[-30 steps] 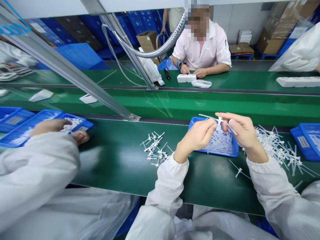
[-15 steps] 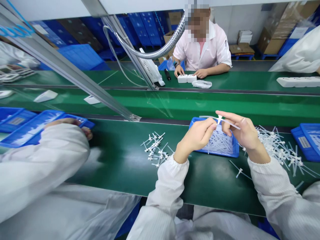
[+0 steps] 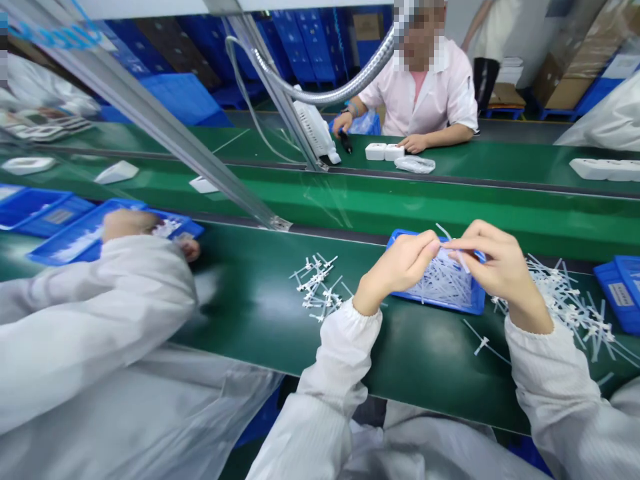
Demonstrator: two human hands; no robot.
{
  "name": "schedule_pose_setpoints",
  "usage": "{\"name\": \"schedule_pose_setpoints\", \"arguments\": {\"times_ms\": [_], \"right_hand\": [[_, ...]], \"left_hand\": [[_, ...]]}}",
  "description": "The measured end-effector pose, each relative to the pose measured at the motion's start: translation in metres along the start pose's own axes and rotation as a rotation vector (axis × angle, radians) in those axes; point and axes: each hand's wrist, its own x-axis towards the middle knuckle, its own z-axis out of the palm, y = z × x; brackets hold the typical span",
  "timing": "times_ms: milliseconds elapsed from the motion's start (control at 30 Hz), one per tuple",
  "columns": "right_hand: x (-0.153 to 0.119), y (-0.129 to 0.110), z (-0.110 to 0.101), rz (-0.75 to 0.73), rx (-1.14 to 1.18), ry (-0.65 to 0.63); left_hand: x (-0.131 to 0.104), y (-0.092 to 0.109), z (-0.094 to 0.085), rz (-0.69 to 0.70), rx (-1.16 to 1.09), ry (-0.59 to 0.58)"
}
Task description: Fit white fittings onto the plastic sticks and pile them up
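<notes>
Above a blue tray (image 3: 477, 303) of thin translucent white tube pieces, my two hands meet fingertip to fingertip. My left hand (image 3: 400, 267) is closed, its thumb and forefinger pinching one end of a small white plastic tube fitting. My right hand (image 3: 495, 260) pinches the same piece from the other side. A short length of translucent tube (image 3: 464, 262) hangs below the right fingers, and another end sticks up between the hands. My fingers cover the fitting's body. To the left lies a small pile of white fittings with tubes (image 3: 320, 287); a larger pile (image 3: 570, 300) lies right.
A single tubed fitting (image 3: 483, 344) lies near my right sleeve. At left, a co-worker's arm (image 3: 145, 280) reaches over blue trays (image 3: 65, 250). Another blue tray (image 3: 620, 293) stands far right. Across the green conveyor (image 3: 360, 200) sits a person in pink (image 3: 425, 93). A metal post (image 3: 200, 153) slants overhead.
My right fingers have curled in closer to the left ones, and the fitting, visible before, is now covered. The person opposite has moved one hand to a black tool. The view has shifted slightly.
</notes>
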Motion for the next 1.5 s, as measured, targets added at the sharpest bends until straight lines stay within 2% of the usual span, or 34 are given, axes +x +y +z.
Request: {"name": "schedule_pose_setpoints", "arguments": {"times_ms": [133, 233, 300, 400, 467, 533, 600, 667, 733, 833, 933, 967, 1033, 1100, 1167, 1300, 1367, 1433, 1500], "right_hand": [[0.002, -0.001, -0.016, 0.004, -0.141, 0.116], [-0.004, 0.010, -0.048, 0.134, -0.338, 0.104], [-0.012, 0.027, -0.076, 0.308, -0.481, 0.005], [-0.024, 0.060, -0.117, 0.565, -0.561, -0.298], [-0.032, 0.078, -0.138, 0.711, -0.603, -0.423], [-0.038, 0.090, -0.151, 0.785, -0.698, -0.381], [-0.040, 0.093, -0.153, 0.754, -0.780, -0.273], [-0.036, 0.090, -0.142, 0.652, -0.769, -0.236], [-0.027, 0.083, -0.116, 0.550, -0.693, -0.312], [-0.010, 0.075, -0.058, 0.466, -0.602, -0.517], [-0.001, 0.076, 0.003, 0.466, -0.520, -0.815], [0.000, 0.078, 0.019, 0.478, -0.518, -0.893], [-0.002, 0.084, 0.040, 0.493, -0.528, -0.964], [-0.006, 0.090, 0.049, 0.493, -0.536, -0.959], [-0.009, 0.095, 0.049, 0.494, -0.543, -0.952], [-0.014, 0.098, 0.048, 0.514, -0.569, -0.933], [-0.014, 0.098, 0.050, 0.515, -0.572, -0.916], [-0.014, 0.097, 0.052, 0.495, -0.553, -0.897], [-0.013, 0.096, 0.053, 0.460, -0.513, -0.875]], "left_hand": [[0.004, 0.001, 0.000, -0.026, -0.013, -0.101], [0.002, -0.009, -0.016, -0.104, 0.009, -0.038], [-0.010, -0.026, -0.035, -0.187, 0.071, 0.041], [-0.046, -0.065, -0.070, -0.370, 0.208, 0.135], [-0.079, -0.096, -0.091, -0.544, 0.340, 0.157], [-0.111, -0.125, -0.105, -0.742, 0.507, 0.118], [-0.137, -0.148, -0.112, -0.819, 0.572, 0.084], [-0.155, -0.163, -0.112, -0.855, 0.601, 0.057], [-0.163, -0.171, -0.108, -0.881, 0.615, 0.045], [-0.164, -0.174, -0.101, -0.901, 0.626, 0.055], [-0.157, -0.167, -0.096, -0.862, 0.626, 0.098], [-0.153, -0.163, -0.095, -0.833, 0.624, 0.123], [-0.141, -0.153, -0.093, -0.766, 0.624, 0.179], [-0.122, -0.138, -0.090, -0.675, 0.593, 0.259], [-0.096, -0.120, -0.086, -0.549, 0.455, 0.384], [-0.031, -0.073, -0.067, -0.293, -0.038, 0.709], [-0.003, -0.049, -0.050, -0.209, -0.234, 0.812], [0.014, -0.029, -0.031, -0.157, -0.371, 0.836], [0.021, -0.016, -0.013, -0.148, -0.468, 0.777]]}}
